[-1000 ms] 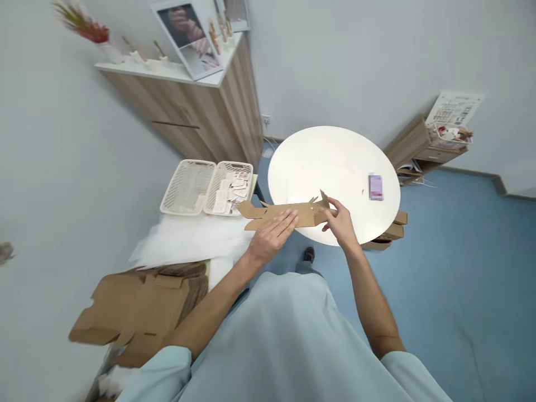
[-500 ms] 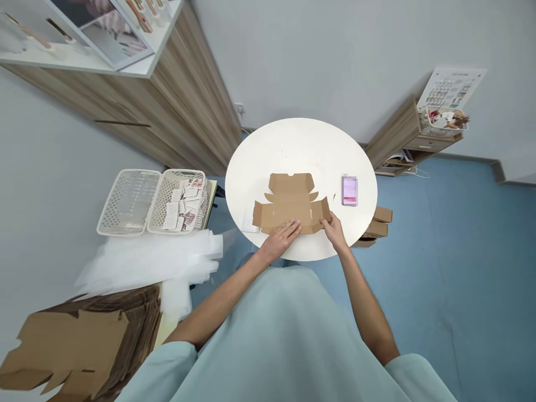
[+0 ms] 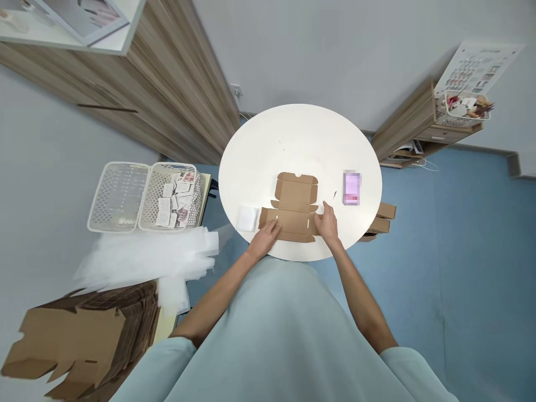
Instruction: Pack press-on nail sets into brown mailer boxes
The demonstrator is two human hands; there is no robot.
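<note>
Shifted from the middle of the near edge toward the left end over the past half second, the left hand (image 3: 264,239) rests with fingers extended on a brown cardboard blank (image 3: 295,218), which now lies flatter on a round white table (image 3: 310,139), close to the person's body. The right hand (image 3: 327,224) bends over the blank's right flap, covering part of it; whether either hand pinches the board cannot be told.

Crowding the blank's left end is a small white packet (image 3: 247,218), just beside the flap and near the left hand. A blurred-out purple-and-pink item (image 3: 352,187) lies to the right of the right hand, past small dark marks on the tabletop. Brown boxes (image 3: 380,225) show below the table's right edge.

To the left, an open white basket (image 3: 195,207) holds cards, its lid (image 3: 119,195) laid back. Nearer the person lie translucent white sheets (image 3: 159,254) and a stack of flat cardboard (image 3: 71,340). A wood-grain cabinet (image 3: 180,72) rises behind; at right, a smaller wooden unit (image 3: 408,120) carries a printed board (image 3: 473,70).
</note>
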